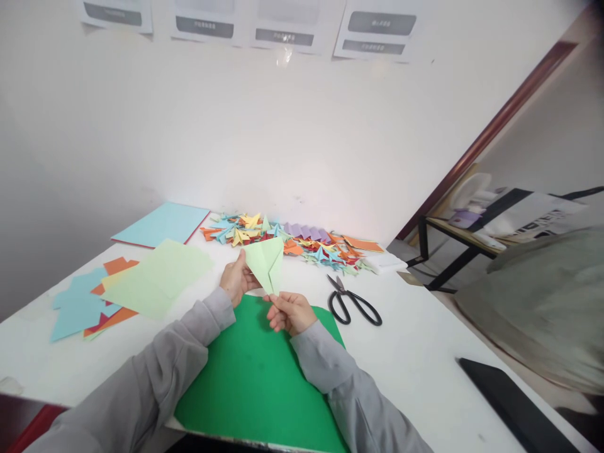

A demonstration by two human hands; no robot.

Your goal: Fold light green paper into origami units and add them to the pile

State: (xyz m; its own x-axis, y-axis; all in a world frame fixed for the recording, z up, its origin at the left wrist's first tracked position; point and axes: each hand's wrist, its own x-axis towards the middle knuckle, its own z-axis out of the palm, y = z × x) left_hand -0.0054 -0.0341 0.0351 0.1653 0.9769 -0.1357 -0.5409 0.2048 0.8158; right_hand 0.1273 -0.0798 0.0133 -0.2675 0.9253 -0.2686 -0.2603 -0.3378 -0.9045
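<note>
A light green folded paper [267, 263] is held up over the far edge of a green mat [264, 377]. Its wide part is at the top and it narrows to a point at the bottom. My left hand [236, 278] grips its left corner between thumb and fingers. With thumb and fingertips, my right hand [292, 312] pinches the lower point. Both hands are above the mat, the right one slightly lower and nearer to me.
Black-handled scissors [348, 301] lie right of the mat on the white table [415, 340]. Colourful folded papers [306, 233] are heaped along the wall. Loose sheets [158, 277] lie at left, beside a blue stack [163, 224]. A black flat object [514, 402] is at right.
</note>
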